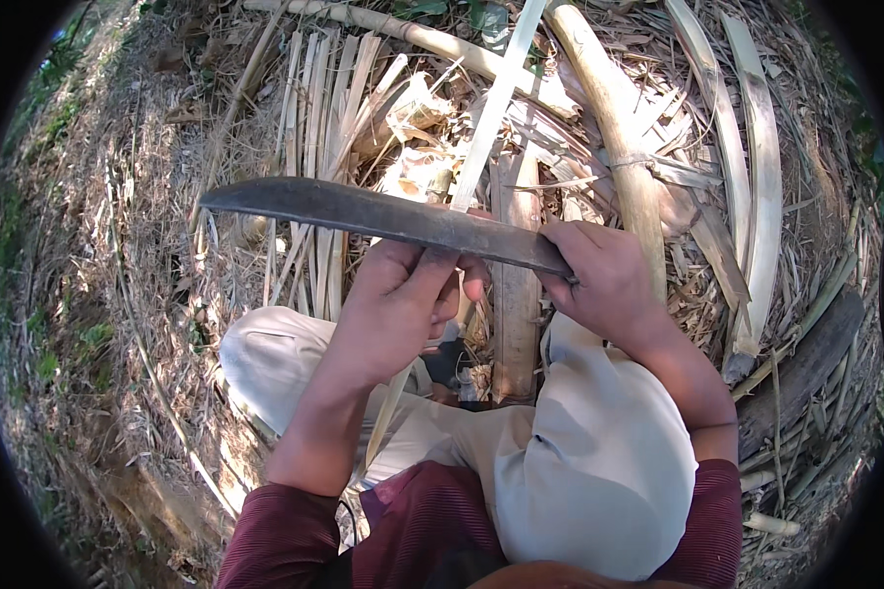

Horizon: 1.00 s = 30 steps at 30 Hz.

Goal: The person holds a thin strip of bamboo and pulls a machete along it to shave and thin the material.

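Machete point(363, 208), dark, long-bladed: your right hand point(601, 278) is wrapping its near end, fingers pressed together, and the blade is lying crosswise above your left hand point(393, 294). Strip point(491, 128), pale, long: it is running from the near side, passing beneath the blade and reaching to the far edge; your left hand is pinching it, while the blade is hiding whether steel is touching it. Strips point(314, 98), narrow, several: these are lying roughly side by side, far left, apparently counting as split already. Slats point(761, 177), broad, two: these are curving away at far right, looking less worked. Pole point(614, 118), round, seemingly unsplit: it is lying beyond your right hand. Shavings point(692, 309): they are littering the ground, suggesting plenty is done; the held strip is seemingly being worked, its finish not yet showing.
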{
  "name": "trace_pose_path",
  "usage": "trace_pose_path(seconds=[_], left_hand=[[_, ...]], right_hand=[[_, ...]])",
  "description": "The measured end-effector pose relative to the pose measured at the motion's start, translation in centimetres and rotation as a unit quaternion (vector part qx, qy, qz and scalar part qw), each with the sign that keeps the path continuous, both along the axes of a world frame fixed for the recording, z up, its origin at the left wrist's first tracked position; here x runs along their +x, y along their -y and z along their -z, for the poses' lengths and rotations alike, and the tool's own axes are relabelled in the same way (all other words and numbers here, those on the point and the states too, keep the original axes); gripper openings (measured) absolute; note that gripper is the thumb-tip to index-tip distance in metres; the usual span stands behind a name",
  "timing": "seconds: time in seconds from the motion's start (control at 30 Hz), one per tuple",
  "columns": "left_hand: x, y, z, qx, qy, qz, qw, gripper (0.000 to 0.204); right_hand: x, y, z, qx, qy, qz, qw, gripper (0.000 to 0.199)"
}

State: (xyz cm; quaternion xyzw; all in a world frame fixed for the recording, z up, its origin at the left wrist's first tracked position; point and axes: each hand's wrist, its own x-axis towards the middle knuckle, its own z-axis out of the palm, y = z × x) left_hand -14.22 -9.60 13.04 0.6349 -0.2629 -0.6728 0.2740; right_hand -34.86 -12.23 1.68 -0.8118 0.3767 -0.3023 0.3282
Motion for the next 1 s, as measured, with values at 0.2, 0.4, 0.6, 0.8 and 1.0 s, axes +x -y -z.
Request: trace_pose_path(seconds=[0.2, 0.4, 0.6, 0.8, 1.0], left_hand=[[-0.9, -0.2, 0.4, -0.027, 0.002, -0.052, 0.998, 0.019], [-1.7, -1.6, 1.1, -0.078, 0.104, -0.069, 0.989, 0.016], [-2.8, -2.7, 1.3, -0.113, 0.182, -0.058, 0.975, 0.014], [-3.3, -3.1, 0.8, -0.102, 0.202, -0.044, 0.973, 0.021], [-2.1, -4.0, 0.8, -0.069, 0.118, -0.076, 0.988, 0.028]], right_hand=[[1.0, -0.2, 0.8, -0.039, 0.013, 0.052, 0.998, 0.034], [1.1, 0.2, -0.1, -0.062, -0.009, 0.002, 0.998, 0.040], [0.9, 0.1, 0.3, -0.110, -0.015, 0.031, 0.993, 0.037], [0.2, 0.4, 0.7, -0.162, -0.052, 0.077, 0.982, 0.027], [-3.2, 4.3, 3.9, 0.231, 0.060, 0.366, 0.899, 0.036]])
